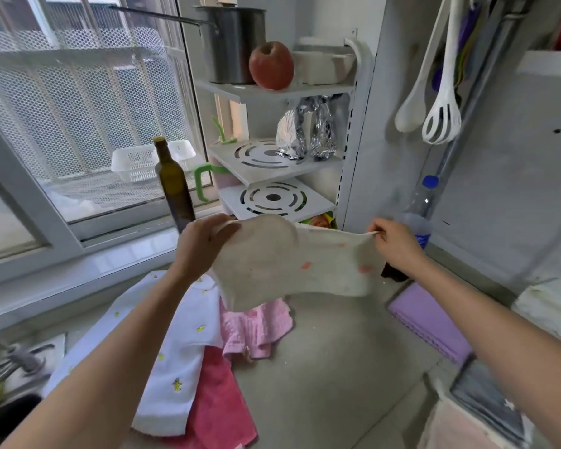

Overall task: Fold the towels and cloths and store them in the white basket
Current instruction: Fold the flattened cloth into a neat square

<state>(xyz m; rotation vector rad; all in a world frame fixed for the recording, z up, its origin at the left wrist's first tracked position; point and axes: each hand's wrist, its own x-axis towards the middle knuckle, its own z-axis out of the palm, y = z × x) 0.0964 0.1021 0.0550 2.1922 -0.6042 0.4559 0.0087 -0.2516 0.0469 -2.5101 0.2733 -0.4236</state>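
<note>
A dark green glass bottle (pixel 173 183) stands upright just above the left hand, in front of the window (pixel 78 108), with a white plastic crate (pixel 143 162) visible beyond the pane. Above and between the two hands rises a white corner rack (pixel 305 170): a steel pot (pixel 234 43) and a red apple (pixel 271 65) sit side by side on its top shelf, and crumpled foil (pixel 306 131) lies on the shelf below. Just beyond the right hand stands a clear bottle with a blue cap (pixel 421 209), higher up hang a white spoon (pixel 412 105) and slotted server (pixel 442 121), and a purple mat (pixel 431 319) lies on the counter below the right wrist.
</note>
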